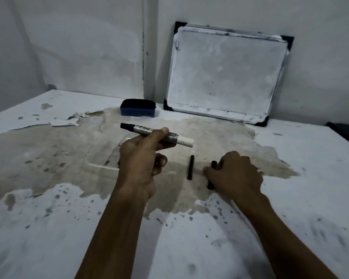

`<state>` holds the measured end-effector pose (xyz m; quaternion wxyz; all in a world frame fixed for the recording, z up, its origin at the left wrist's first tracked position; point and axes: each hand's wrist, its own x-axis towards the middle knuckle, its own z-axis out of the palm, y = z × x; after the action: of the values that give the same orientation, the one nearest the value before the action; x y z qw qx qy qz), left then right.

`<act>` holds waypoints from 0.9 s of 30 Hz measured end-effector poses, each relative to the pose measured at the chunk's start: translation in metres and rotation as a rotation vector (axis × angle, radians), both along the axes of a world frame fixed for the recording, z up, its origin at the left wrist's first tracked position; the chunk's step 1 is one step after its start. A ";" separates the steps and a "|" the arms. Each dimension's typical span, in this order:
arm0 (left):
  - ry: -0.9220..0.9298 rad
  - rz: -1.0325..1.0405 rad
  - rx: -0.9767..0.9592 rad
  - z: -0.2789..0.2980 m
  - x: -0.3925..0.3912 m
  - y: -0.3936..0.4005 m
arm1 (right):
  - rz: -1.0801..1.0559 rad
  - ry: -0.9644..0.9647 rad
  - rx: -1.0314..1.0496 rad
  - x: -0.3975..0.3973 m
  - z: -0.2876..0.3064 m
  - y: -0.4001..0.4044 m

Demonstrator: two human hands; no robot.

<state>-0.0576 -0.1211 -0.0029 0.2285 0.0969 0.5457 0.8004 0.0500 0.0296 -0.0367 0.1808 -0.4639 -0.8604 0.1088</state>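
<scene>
My left hand holds a whiteboard marker above the table, pinched between thumb and fingers, its dark capped end pointing left and its white end pointing right. On the worn table lies a thin black stick, apart from both hands. My right hand is down on the table with its fingers curled round a thicker black stick, whose two ends show above and below the fingers.
A small whiteboard with black corners leans against the back wall. A blue eraser block sits left of it. A clear plastic piece lies behind my left hand. Peeling paper lies at the left.
</scene>
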 end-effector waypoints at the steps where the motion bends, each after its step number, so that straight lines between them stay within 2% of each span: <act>1: -0.004 -0.011 0.003 0.000 0.003 0.004 | -0.012 -0.002 -0.003 -0.002 -0.001 0.001; 5: -0.029 -0.040 0.010 0.001 0.009 0.011 | -0.025 -0.014 -0.057 -0.007 0.000 0.007; 7: -0.081 -0.069 0.026 0.001 0.010 0.012 | 0.001 0.045 -0.155 -0.005 0.005 0.010; 9: -0.166 -0.119 0.063 0.000 0.009 0.012 | 0.107 0.261 -0.338 0.002 0.015 0.011; 12: -0.289 -0.207 0.156 0.001 0.007 0.015 | 0.279 0.699 -0.718 0.015 0.040 0.008; 15: -0.366 -0.277 0.229 0.003 0.006 0.019 | 0.388 0.961 -0.968 0.024 0.066 0.002; 21: -0.497 -0.349 0.298 0.002 0.008 0.028 | 0.495 1.252 -0.924 0.030 0.090 -0.015; 24: -0.552 -0.360 0.328 0.001 0.008 0.030 | 0.512 1.278 -0.808 0.026 0.088 -0.021; 27: -0.574 -0.365 0.340 -0.001 0.007 0.029 | 0.509 1.288 -0.795 0.019 0.082 -0.024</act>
<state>-0.0507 -0.0917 -0.0035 0.4917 0.0009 0.2928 0.8201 0.0691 0.0058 0.0450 0.4332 -0.1289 -0.5630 0.6920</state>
